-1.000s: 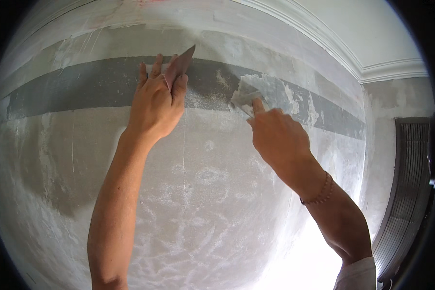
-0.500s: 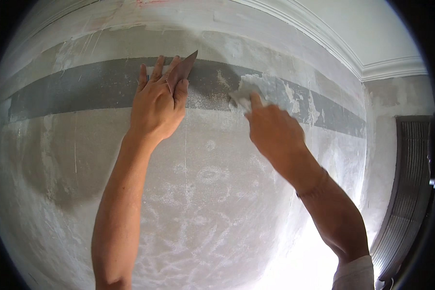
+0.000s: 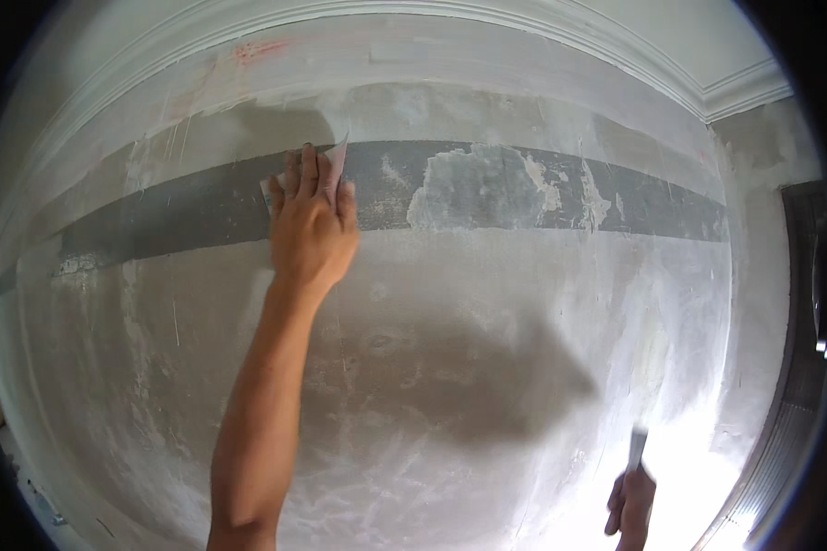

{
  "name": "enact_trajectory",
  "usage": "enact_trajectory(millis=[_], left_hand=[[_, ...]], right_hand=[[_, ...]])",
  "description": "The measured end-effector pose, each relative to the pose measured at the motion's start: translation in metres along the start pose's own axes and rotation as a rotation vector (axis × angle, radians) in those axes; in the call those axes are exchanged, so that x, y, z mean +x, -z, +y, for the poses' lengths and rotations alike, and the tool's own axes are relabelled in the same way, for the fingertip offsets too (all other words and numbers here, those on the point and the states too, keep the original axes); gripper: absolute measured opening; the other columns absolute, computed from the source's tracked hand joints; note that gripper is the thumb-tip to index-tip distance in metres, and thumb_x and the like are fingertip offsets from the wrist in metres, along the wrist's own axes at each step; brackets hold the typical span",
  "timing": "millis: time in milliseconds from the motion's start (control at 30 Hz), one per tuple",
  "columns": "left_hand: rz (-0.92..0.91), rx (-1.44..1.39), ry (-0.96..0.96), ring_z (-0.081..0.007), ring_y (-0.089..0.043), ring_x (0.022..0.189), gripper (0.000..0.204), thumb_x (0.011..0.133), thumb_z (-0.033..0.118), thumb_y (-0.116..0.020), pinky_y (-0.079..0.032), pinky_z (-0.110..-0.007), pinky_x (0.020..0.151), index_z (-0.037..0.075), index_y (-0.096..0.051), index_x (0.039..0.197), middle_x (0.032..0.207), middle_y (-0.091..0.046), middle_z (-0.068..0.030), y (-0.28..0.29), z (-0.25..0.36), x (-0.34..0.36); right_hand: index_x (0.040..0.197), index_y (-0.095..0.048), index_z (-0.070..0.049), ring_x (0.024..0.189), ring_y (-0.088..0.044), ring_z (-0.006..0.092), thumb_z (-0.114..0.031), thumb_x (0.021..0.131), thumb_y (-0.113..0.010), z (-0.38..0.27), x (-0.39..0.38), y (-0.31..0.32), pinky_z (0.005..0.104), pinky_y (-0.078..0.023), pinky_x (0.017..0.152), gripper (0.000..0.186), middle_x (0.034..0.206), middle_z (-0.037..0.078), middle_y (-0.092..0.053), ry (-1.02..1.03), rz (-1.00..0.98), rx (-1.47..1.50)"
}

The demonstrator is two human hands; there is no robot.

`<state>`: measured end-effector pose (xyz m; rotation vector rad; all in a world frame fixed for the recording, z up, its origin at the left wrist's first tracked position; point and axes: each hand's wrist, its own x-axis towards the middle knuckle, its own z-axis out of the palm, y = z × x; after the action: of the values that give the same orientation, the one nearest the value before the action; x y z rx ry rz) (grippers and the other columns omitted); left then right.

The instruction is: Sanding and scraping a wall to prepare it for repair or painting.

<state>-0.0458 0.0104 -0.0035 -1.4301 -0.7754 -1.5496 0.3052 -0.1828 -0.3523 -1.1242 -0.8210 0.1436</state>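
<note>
High on the wall, my left hand presses a folded sheet of sandpaper against a dark grey band. Its fingers point up, and one edge of the sheet sticks out between thumb and fingers. Low at the right, my right hand is closed round a scraper, held upright and apart from the band; blur hides the details of its blade. On the band, right of my left hand, lies a smooth grey patch of filler with a ragged edge. Pale flaked spots show farther right.
A pale plastered wall fills most of the view, with a moulded white cornice above it. At the far right stands a dark ribbed panel. Bright glare covers the lower right of the wall.
My right hand has left the band with the scraper, dropping to the lower right. The filler patch now shows uncovered. My left hand stays on the band with the sandpaper, and the view has shifted.
</note>
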Motion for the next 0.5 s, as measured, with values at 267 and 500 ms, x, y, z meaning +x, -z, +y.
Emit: enact_trajectory(millis=[267,500], left_hand=[[-0.074,-0.041,-0.315,-0.0387,-0.016,0.139,0.064,0.096,0.041,-0.039,-0.007,-0.055,0.113,0.0,-0.025,0.143,0.151,-0.02,-0.018,-0.034,0.112,-0.013],[-0.087,0.059,-0.124,-0.0361,-0.02,0.139,0.05,0.098,0.031,-0.037,-0.011,-0.056,0.112,0.011,-0.029,0.143,0.149,-0.028,-0.0157,-0.001,-0.012,0.032]], right_hand=[[0.077,-0.051,-0.007,0.033,-0.038,0.0071,-0.026,0.092,-0.058,0.088,-0.056,0.003,0.0224,-0.028,0.029,0.026,0.048,-0.001,-0.043,-0.227,-0.112,0.195],[0.076,-0.051,-0.007,0.031,-0.037,0.0079,-0.029,0.092,-0.058,0.088,-0.058,0.015,0.023,-0.027,0.027,0.028,0.047,-0.001,-0.043,-0.201,-0.101,0.209]])
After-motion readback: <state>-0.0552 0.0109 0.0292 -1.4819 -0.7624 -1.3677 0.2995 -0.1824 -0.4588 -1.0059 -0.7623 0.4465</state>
